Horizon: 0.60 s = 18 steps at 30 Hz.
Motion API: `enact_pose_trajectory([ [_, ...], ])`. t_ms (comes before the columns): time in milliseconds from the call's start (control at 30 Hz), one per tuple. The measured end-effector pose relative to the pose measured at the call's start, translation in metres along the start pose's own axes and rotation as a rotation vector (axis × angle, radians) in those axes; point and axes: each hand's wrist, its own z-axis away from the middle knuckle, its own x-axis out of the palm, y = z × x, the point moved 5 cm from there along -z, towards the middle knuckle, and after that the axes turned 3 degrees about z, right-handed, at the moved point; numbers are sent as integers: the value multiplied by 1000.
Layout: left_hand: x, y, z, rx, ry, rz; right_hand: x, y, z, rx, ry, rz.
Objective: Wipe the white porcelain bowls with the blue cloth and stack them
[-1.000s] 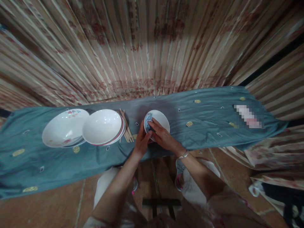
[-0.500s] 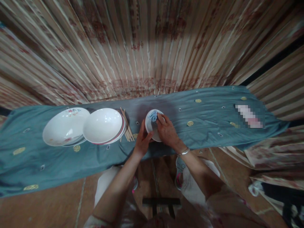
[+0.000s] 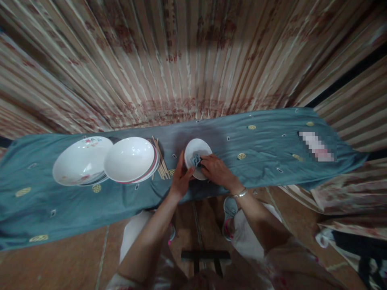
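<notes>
One small white bowl (image 3: 198, 146) sits near the middle of my head view, at the near side of the bench (image 3: 266, 141). I have the left hand (image 3: 180, 179) clamped on the bowl's left side, fingers along the outer wall and thumb at the near rim. The right hand (image 3: 218, 171), a silvery bracelet (image 3: 241, 193) at its wrist, is pinched on a crumpled bluish cloth (image 3: 196, 160) inside the bowl. From here I can't tell whether the bowl's base touches the blue-green cover (image 3: 99, 209) or is slightly raised. Left of the bowl, I see several wooden chopsticks (image 3: 162, 163) lying at a slant, and just beside them a stack of dishes topped by a white dish (image 3: 130, 158). Its left rim overlaps a larger floral dish (image 3: 80, 161), which has more dishes under it. Pleated curtains (image 3: 181, 76) hang behind, and a pixelated patch (image 3: 316, 147) hides something toward the bench's right end.
</notes>
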Motion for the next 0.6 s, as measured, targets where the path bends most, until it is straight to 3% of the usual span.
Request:
enact_pose_trajectory([
  [200, 0, 0, 0, 3, -17, -12, 0, -1, 1, 23, -7, -259],
  [367, 1, 1, 1, 3, -40, -28, 1, -6, 0, 100, 80, -545],
  [467, 1, 2, 1, 9, -46, -16, 0, -12, 0, 61, 123, -691],
  [600, 1, 3, 0, 1, -40, -10, -1, -18, 0, -29, 176, -722],
])
